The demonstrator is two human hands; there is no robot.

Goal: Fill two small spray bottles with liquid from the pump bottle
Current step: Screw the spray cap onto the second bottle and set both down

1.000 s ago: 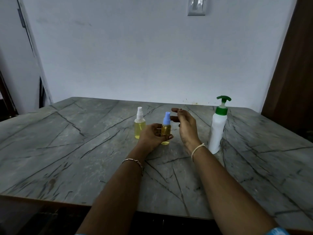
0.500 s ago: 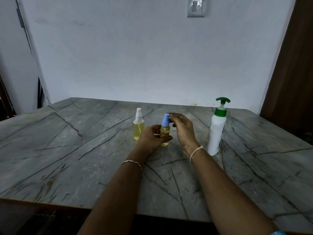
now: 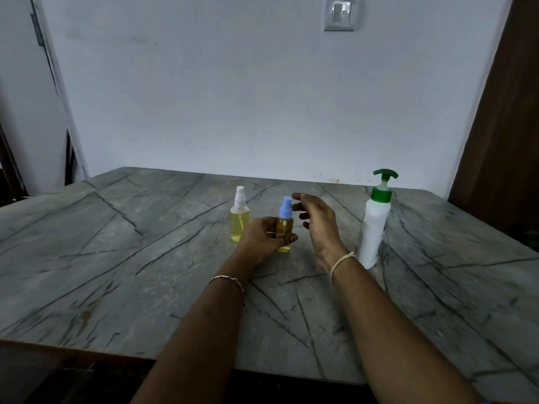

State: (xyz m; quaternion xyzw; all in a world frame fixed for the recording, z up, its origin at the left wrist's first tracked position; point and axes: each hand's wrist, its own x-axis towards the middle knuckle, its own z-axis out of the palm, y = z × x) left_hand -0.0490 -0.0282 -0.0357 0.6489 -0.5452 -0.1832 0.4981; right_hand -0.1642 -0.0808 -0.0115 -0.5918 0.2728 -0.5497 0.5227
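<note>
A small spray bottle with a blue top (image 3: pixel 285 212) stands upright on the grey marble table (image 3: pixel 140 258), holding yellow liquid. My left hand (image 3: pixel 261 240) grips its body from the left. My right hand (image 3: pixel 319 223) hovers just to its right with fingers spread and holds nothing. A second small spray bottle with a white top (image 3: pixel 239 220), also with yellow liquid, stands to the left behind my left hand. The white pump bottle with a green pump head (image 3: pixel 374 225) stands upright at the right, beyond my right wrist.
The table's near edge runs across the bottom of the view. A pale wall with a light switch (image 3: pixel 339 14) rises behind the table. A brown door (image 3: pixel 507 126) is at the right.
My right hand pinched the blue top half a second ago and has now let go, drawing slightly right with fingers spread. My left hand keeps its hold on the bottle.
</note>
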